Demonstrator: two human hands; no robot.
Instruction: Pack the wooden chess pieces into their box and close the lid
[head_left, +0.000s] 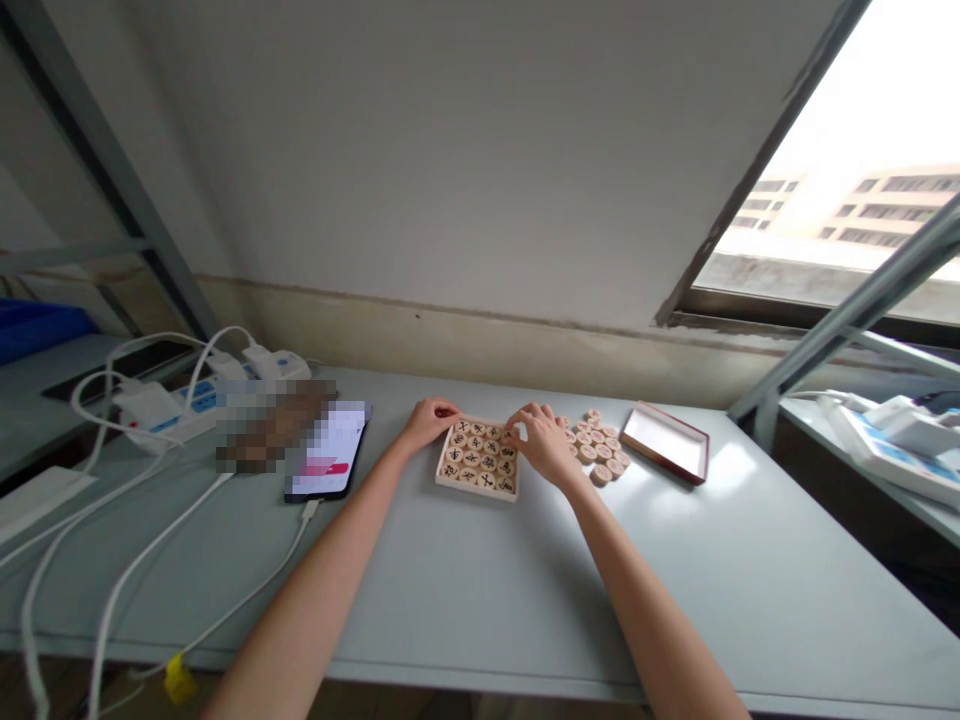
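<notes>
A shallow pale box (pixel 475 490) lies on the desk, filled with rows of round wooden Chinese chess pieces (pixel 470 459) marked in black characters. At its far left corner my left hand (pixel 431 420) is closed, the fingertips holding the rim. My right hand (pixel 541 440) reaches over the far right corner, its thumb and fingers pinched on a chess piece at the end of the back row, which they partly cover. Just beyond that hand sits a loose heap of chess pieces (pixel 598 443) with reddish characters, some hidden behind the fingers.
A box lid (pixel 666 442) with a red edge lies inside-up to the right. On the left are a phone (pixel 330 455) on a charging cable, a blurred brown object (pixel 279 428) and a power strip (pixel 202 400) with white cables. The wall (pixel 450 330) closes off the desk's back.
</notes>
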